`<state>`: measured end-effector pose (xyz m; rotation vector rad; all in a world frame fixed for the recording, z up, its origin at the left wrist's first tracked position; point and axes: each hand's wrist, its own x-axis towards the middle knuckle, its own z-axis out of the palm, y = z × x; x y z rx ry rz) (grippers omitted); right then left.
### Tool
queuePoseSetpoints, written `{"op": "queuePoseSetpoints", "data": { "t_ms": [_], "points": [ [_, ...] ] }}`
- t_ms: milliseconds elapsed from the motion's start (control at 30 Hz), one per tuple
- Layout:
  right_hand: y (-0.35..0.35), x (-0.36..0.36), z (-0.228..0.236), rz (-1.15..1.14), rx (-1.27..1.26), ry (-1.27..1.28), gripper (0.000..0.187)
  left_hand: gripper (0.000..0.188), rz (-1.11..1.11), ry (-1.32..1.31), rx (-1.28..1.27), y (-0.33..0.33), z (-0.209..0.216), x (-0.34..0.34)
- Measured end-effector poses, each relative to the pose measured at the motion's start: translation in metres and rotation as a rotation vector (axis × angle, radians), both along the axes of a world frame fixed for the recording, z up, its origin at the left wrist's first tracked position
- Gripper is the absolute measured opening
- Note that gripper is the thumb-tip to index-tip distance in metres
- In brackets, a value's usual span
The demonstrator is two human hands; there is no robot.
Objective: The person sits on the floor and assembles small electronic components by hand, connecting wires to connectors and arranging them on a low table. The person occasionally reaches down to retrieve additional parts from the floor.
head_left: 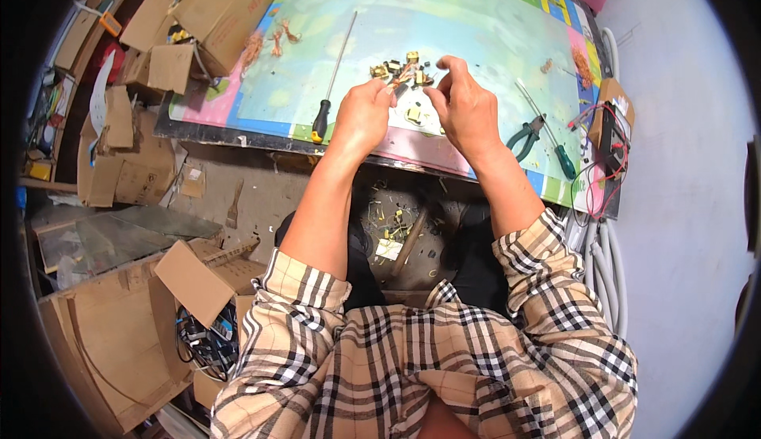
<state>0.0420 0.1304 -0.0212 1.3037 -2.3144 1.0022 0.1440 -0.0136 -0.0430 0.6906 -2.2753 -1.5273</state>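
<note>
My left hand [365, 114] is closed in a pinch at the edge of a pile of small parts; a coppery, pale bit shows at its fingertips, too small to name. Across from it, my right hand [468, 110] hovers with thumb and index finger apart and nothing visible between them. Between and beyond both hands lie several small yellow-and-black transformer-like parts [412, 58]. One yellow piece [413, 113] sits nearer the table's front edge. Left of my left hand rests a long screwdriver [321, 121] with a yellow-and-black handle.
The table [317, 51] has a colourful mat. Green-handled pliers [523, 135], a green screwdriver [565, 162] and a black meter-like box [613, 142] with red leads lie right. Copper wire bundles [581, 66] lie at both sides. Cardboard boxes [230, 19] stand left; scraps [388, 249] litter the floor.
</note>
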Motion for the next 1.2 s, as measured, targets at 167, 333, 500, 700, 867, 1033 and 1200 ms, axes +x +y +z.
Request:
{"op": "queuePoseSetpoints", "data": {
  "t_ms": [167,333,500,700,867,1033,1200],
  "points": [
    [0.02,-0.014,0.002,0.083,0.228,-0.182,0.064,0.025,-0.145,-0.054,-0.29,0.005,0.006,-0.003],
    [0.033,-0.033,-0.009,0.128,0.367,-0.353,0.028,0.027,-0.217,-0.099,-0.108,0.009,0.01,-0.005],
    [0.037,-0.027,-0.009,0.115,0.329,-0.216,0.015,0.023,-0.11,-0.075,0.221,0.014,0.008,-0.009],
    [0.05,-0.003,0.012,0.162,0.291,-0.103,0.012,0.021,-0.045,-0.049,-0.419,0.017,-0.005,-0.009],
    [0.06,0.006,0.026,0.234,0.294,-0.096,0.012,0.011,-0.21,-0.255,-0.649,0.032,0.013,-0.002],
    [0.053,-0.024,0.013,0.258,0.047,-0.27,0.012,0.01,-0.491,-0.074,-0.504,0.037,0.019,0.005],
    [0.042,-0.036,-0.006,0.313,0.089,-0.891,0.017,0.01,-0.298,0.148,0.066,0.037,0.024,0.002]
  ]
}}
